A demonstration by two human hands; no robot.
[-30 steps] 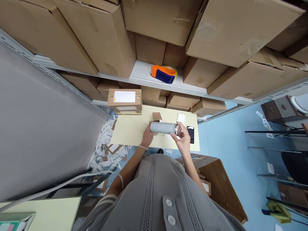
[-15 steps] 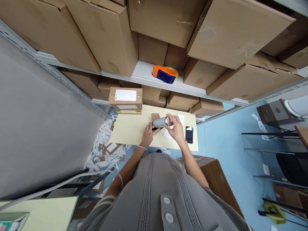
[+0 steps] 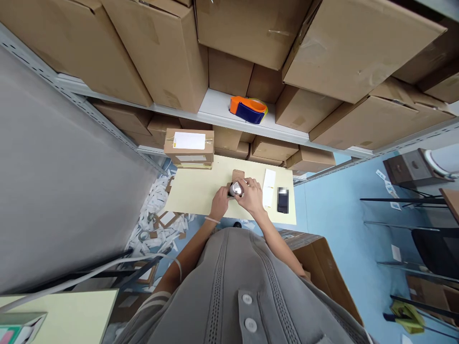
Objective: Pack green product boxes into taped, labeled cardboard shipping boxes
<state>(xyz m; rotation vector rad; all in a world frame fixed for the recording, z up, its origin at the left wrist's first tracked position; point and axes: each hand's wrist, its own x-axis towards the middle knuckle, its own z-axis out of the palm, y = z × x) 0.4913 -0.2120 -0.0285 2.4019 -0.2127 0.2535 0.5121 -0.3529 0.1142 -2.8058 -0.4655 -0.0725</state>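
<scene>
Flask [image 3: 236, 189] of grey metal, seen almost end-on, its shiny rim pointing up toward the camera, held low over a pale yellow table [image 3: 190, 193] between both hands.

Far to the left of the left hand, white paper scraps [image 3: 156, 210] litter the blue floor. Beyond the left hand, at the table's back edge, sits a sealed cardboard box with a white label [image 3: 189, 147]. The left hand [image 3: 219, 203] is curled narrowly at the flask's lower end, where it meets something dark; it is not clear whether it grips the flask or what lies under it. Just beyond both hands stands a small brown carton [image 3: 237, 176] with a flap raised. The right hand [image 3: 252, 196] wraps its fingers around the flask's upper part, close to the rim.

Just to the right of the right hand lies a long white slip [image 3: 268, 187], and beside that a dark phone [image 3: 283, 199]. Well beyond the hands, on a shelf among large cartons, rests an orange and blue tape dispenser [image 3: 248, 109].

The flask looks stiff and smooth, so probably slippery in bare fingers, fairly light if empty, and prone to dents rather than breakage. The safest hold is likely a full wrap around the straight body, with the other hand steadying the base.
</scene>
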